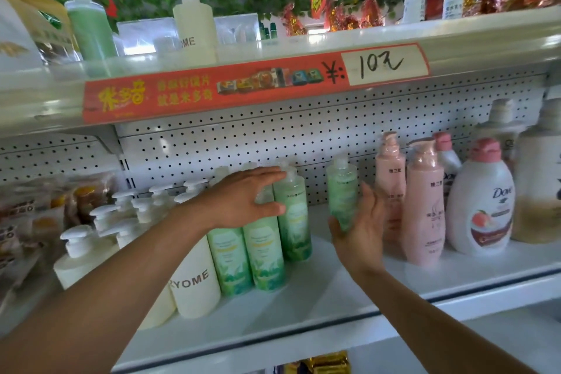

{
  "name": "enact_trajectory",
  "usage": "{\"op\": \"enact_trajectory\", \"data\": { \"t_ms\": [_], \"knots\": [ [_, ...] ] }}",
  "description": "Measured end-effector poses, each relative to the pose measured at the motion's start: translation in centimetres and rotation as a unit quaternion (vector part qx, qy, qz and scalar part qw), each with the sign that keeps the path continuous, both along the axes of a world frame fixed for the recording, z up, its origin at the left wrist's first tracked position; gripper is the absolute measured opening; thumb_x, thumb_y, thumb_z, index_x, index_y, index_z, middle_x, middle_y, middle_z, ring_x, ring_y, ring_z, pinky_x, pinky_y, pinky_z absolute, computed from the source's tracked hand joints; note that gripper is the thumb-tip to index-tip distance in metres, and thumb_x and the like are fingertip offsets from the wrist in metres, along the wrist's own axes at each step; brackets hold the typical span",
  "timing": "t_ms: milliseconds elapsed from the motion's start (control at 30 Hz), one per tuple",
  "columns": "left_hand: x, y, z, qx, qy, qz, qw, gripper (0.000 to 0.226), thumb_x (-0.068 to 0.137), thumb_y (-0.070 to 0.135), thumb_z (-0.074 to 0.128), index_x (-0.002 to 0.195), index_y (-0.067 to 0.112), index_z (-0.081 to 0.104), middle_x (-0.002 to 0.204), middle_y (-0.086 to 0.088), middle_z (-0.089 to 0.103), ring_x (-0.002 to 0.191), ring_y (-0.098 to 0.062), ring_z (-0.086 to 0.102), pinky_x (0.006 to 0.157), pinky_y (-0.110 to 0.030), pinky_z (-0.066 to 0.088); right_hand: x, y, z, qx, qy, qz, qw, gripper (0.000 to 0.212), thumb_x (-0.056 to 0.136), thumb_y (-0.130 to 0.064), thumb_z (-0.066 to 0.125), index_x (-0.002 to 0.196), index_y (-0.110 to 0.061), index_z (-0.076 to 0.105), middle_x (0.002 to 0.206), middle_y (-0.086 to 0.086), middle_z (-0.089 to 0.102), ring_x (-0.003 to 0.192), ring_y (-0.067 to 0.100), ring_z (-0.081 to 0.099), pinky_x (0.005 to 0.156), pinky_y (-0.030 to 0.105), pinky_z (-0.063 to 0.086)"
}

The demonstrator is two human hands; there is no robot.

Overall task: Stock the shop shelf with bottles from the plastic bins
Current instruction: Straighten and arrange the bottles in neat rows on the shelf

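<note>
— While the left hand (243, 200) rests flat on shelved translucent green plastic bottles (293, 215), what's left?
— Right hand (361, 231), grip clamped on another green bottle (342, 191), hasn't set it on the white metal shelf (349, 288).

green bottles (293, 222): translucent green, pale leaf-print labels
pump bottles (195, 285): cream-white
pink bottles (425, 206): pastel pink
price strip (212, 89): red, yellow lettering

Upright green bottles (274, 240) on white shelf (334, 297)
</note>
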State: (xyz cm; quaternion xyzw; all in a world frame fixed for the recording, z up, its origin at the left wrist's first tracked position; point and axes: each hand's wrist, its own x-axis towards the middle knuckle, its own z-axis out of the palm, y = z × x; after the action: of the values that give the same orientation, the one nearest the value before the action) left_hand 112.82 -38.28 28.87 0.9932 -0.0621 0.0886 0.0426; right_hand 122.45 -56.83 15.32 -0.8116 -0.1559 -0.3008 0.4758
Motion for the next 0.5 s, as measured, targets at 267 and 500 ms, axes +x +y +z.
{"op": "enact_trajectory", "data": {
  "t_ms": [267,500],
  "knots": [
    [-0.3,-0.4,-0.2,0.044,0.007,0.024,0.999,0.070,0.090,0.051,0.057,0.151,0.035,0.026,0.159,0.019,0.011,0.146,-0.005,0.014,0.120,-0.032,0.012,3.5,-0.2,0.9,-0.019,0.191,0.039,0.981,0.056,0.083,-0.017,0.070,0.128,-0.003,0.040,0.122,0.018,0.058,0.113,0.033,0.056,0.090,0.039,0.047],
    [-0.2,-0.3,-0.3,0.057,0.018,0.021,0.998,0.068,0.093,0.050,0.054,0.151,0.038,0.021,0.160,0.017,0.009,0.147,-0.008,0.014,0.120,-0.033,0.013,0.2,-1.7,-0.2,-0.050,0.146,0.074,0.985,0.054,0.082,-0.028,0.074,0.122,-0.009,0.044,0.111,0.008,0.062,0.101,0.030,0.062,0.081,0.041,0.052]
  ]
}}
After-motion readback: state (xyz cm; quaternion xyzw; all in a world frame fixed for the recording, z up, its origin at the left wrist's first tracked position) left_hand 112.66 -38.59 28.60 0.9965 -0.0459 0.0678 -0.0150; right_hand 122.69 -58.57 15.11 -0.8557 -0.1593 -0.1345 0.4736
